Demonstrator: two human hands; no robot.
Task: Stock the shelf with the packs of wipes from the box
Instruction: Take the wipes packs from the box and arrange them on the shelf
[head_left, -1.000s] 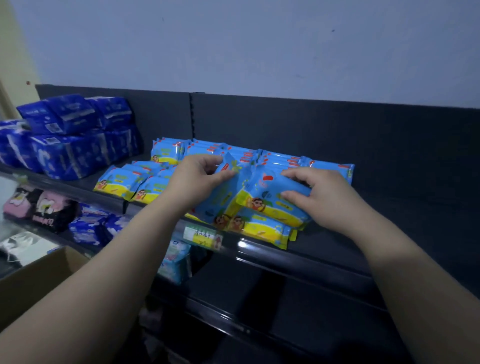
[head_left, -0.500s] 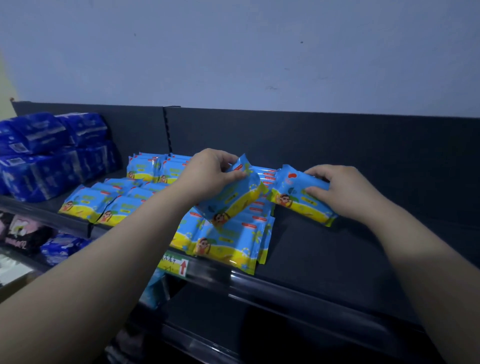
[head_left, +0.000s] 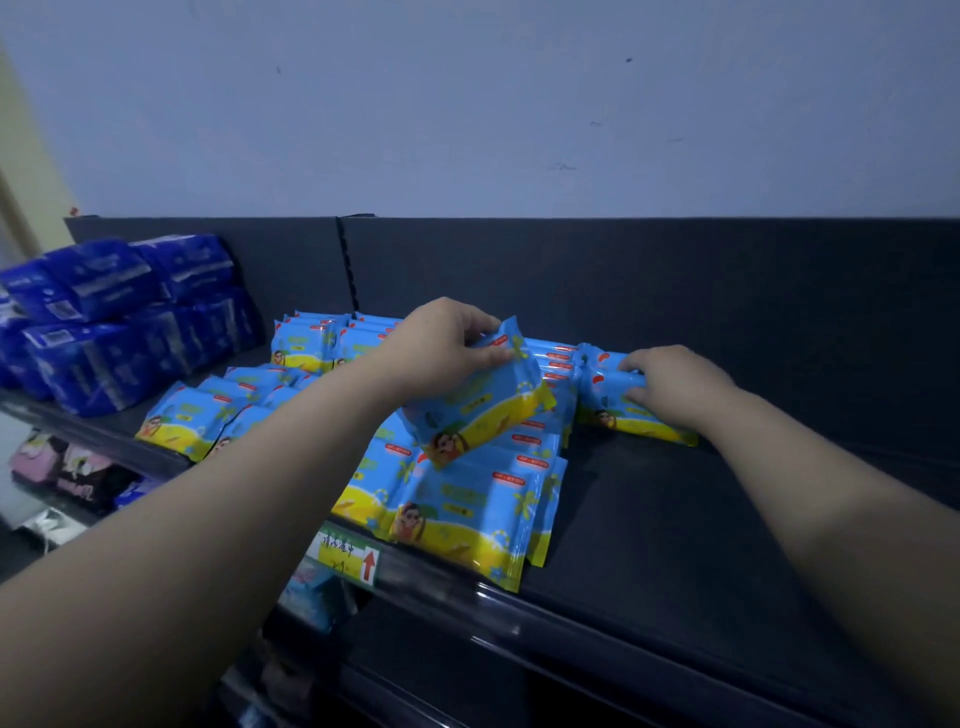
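The blue-and-yellow plastic wipes pack (head_left: 488, 410) pinched in the left grip (head_left: 441, 348) is best laid flat beneath it; a neighbouring pack (head_left: 605, 379) is clasped by the right grip (head_left: 670, 384).

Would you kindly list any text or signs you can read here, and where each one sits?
Shelf tag: a red up arrow; its handwriting is too blurred to read.
Wipes packs: red labels, too small to read.
Dark blue packs: white labels, blurred.
Nothing can be quoted.

Dark blue packs (head_left: 88, 322) at nine o'clock run off the left edge. The left forearm (head_left: 291, 447) hides some packs of wipes (head_left: 182, 423) at eight o'clock. At seven o'clock, the price tag's (head_left: 345, 555) handwriting is unreadable.
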